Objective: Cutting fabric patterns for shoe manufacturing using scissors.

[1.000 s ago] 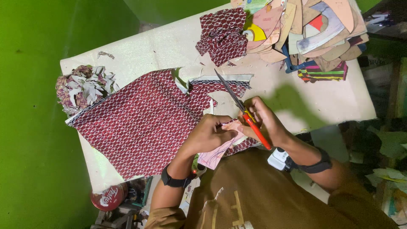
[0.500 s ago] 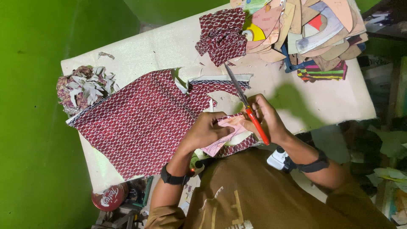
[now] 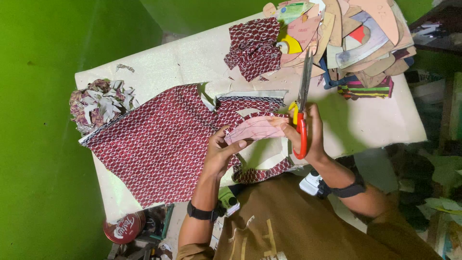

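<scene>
The left hand [image 3: 219,154] is pinching the curved pink pattern piece [image 3: 255,129] over the red patterned fabric [image 3: 159,144]; the right hand [image 3: 308,135] is gripping red-handled scissors [image 3: 301,110], blades pointing far; a loosening pinch could be skewing any cut.

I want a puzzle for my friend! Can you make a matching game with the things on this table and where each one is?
Things:
1. scissors
2. pink pattern piece
3. scrap pile
4. stack of card shapes

Places:
A. table's far left edge
B. left hand
C. table's top right corner
D. right hand

Pairs: 1-D, 2-B, 3-A, 4-C
</scene>
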